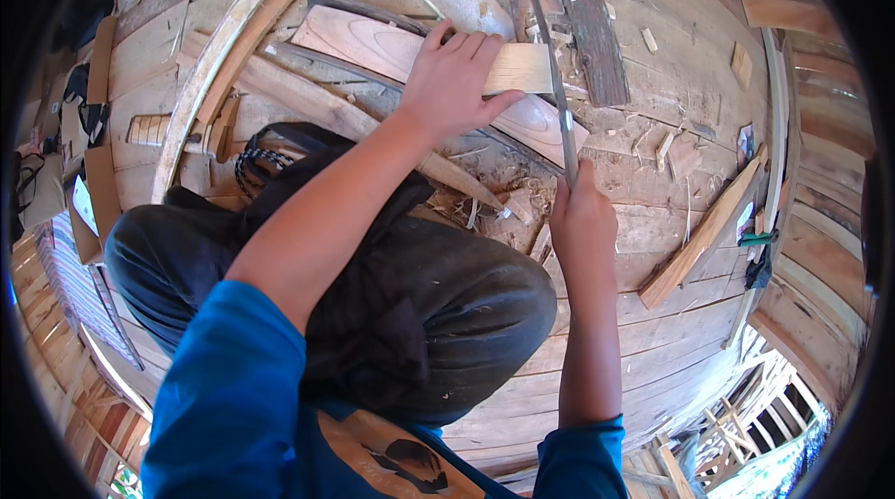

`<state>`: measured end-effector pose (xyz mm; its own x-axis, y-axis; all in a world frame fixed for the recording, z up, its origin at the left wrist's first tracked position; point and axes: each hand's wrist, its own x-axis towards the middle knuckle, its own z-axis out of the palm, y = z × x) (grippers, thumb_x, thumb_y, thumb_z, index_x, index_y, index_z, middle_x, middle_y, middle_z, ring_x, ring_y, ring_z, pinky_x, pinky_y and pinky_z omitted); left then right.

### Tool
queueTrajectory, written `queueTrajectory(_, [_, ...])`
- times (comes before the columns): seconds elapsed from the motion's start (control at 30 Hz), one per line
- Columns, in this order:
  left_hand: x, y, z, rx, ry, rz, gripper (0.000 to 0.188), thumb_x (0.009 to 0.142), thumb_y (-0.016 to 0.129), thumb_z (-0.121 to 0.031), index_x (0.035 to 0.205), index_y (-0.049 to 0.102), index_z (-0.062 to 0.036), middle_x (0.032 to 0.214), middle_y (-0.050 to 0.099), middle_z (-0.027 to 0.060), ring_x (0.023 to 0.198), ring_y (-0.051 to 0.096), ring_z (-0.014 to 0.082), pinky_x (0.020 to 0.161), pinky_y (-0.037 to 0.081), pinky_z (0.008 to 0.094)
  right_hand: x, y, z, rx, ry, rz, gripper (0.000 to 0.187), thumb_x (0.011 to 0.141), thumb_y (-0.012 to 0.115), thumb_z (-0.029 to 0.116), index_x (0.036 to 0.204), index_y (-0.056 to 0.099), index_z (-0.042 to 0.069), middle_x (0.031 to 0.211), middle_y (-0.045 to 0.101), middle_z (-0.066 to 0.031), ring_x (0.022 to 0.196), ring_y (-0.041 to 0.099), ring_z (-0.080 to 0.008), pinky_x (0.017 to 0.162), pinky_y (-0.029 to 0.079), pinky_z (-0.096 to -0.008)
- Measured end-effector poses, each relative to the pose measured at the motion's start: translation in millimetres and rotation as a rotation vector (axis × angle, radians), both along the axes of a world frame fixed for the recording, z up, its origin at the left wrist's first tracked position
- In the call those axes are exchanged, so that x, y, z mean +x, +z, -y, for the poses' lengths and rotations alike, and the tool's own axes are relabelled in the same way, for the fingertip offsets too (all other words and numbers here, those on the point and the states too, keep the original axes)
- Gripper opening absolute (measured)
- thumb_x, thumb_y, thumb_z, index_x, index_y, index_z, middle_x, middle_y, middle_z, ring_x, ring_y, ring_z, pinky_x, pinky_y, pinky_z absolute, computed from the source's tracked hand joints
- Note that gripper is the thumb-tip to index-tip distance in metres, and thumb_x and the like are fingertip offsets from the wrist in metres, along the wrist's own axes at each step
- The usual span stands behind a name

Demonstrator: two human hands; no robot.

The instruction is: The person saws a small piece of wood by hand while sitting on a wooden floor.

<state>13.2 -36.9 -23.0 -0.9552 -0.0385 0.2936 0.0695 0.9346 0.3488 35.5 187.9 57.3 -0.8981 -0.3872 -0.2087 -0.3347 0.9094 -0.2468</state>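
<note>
My left hand [454,80] clamps a short pale piece of wood [519,68], fingers over its far edge and thumb along its near edge. That piece lies across a longer reddish board [359,37], whose end [555,123] sticks out at the right. In my right hand [584,212] is a long, narrow machete [557,80], its tip pointing away from me. The blade stands at the right end of the pale piece; whether it touches cannot be made out. My right fingers hide the handle.
Thick bark-edged offcuts [593,33] lie beyond the blade, among chips and shavings. A curved pole [219,47] and a wooden hand plane [158,131] are at the left. A loose plank [704,229] rests on the plank floor [634,341] at the right.
</note>
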Motion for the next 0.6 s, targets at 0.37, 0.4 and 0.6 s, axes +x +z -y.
queueTrajectory(0.37, [1, 1, 0, 0.037, 0.039, -0.01, 0.06, 0.084, 0.061, -0.054, 0.118, 0.056, -0.0054, 0.108, 0.064, 0.0139, 0.106, 0.059, 0.0292, 0.108, 0.031, 0.0505, 29, 27, -23, 0.073, -0.049, 0.105, 0.015, 0.096, 0.051, 0.02, 0.102, 0.047, 0.006, 0.062, 0.062, -0.0207, 0.062, 0.064, -0.0414, 0.054, 0.049, -0.0517])
queueTrajectory(0.4, [0, 2, -1, 0.053, 0.029, 0.01, 0.061, 0.083, 0.061, -0.055, 0.118, 0.056, -0.0053, 0.108, 0.064, 0.0139, 0.106, 0.059, 0.0292, 0.108, 0.031, 0.0505, 24, 23, -19, 0.074, -0.051, 0.086, 0.015, 0.096, 0.051, 0.02, 0.103, 0.047, 0.006, 0.062, 0.062, -0.0207, 0.061, 0.064, -0.0416, 0.054, 0.049, -0.052])
queueTrajectory(0.6, [-3, -2, 1, 0.056, 0.035, -0.034, 0.061, 0.082, 0.063, -0.055, 0.117, 0.057, -0.0054, 0.106, 0.064, 0.013, 0.105, 0.06, 0.029, 0.109, 0.03, 0.051, -5, -5, -1, 0.07, -0.025, 0.013, 0.016, 0.096, 0.051, 0.02, 0.102, 0.047, 0.006, 0.062, 0.062, -0.021, 0.062, 0.064, -0.0422, 0.054, 0.049, -0.0521])
